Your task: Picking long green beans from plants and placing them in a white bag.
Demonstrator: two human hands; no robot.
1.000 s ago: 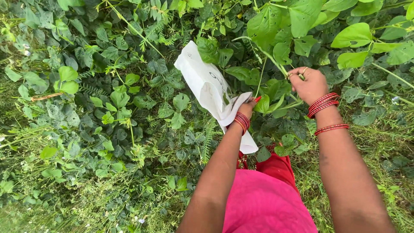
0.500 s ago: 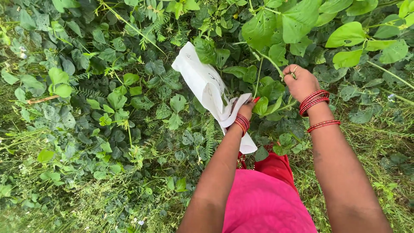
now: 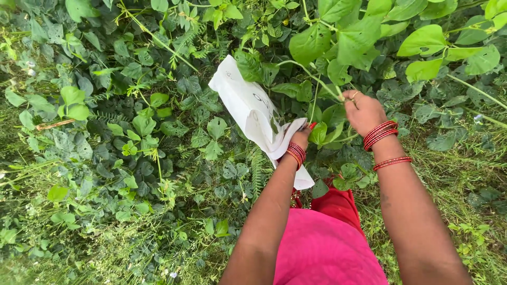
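My left hand [image 3: 301, 136] grips a white plastic bag [image 3: 248, 108] by its bunched end; the bag sticks out up and to the left over the leaves. Red bangles ring that wrist. My right hand [image 3: 362, 111], also with red bangles on the wrist, is closed around a thin green vine stem [image 3: 316, 81] among large leaves, fingers pinched at the stem. The two hands are about a hand's width apart, with broad green leaves [image 3: 323, 131] between them.
Dense green vines and leaves [image 3: 158, 116] cover the ground ahead and to the left. Larger light green leaves [image 3: 422, 39] hang at the upper right. Grass [image 3: 465, 184] lies to the right. My pink and red clothing [image 3: 322, 248] fills the lower middle.
My right hand has shifted slightly left and up along the vine stem. The left hand and bag have stayed nearly where they were.
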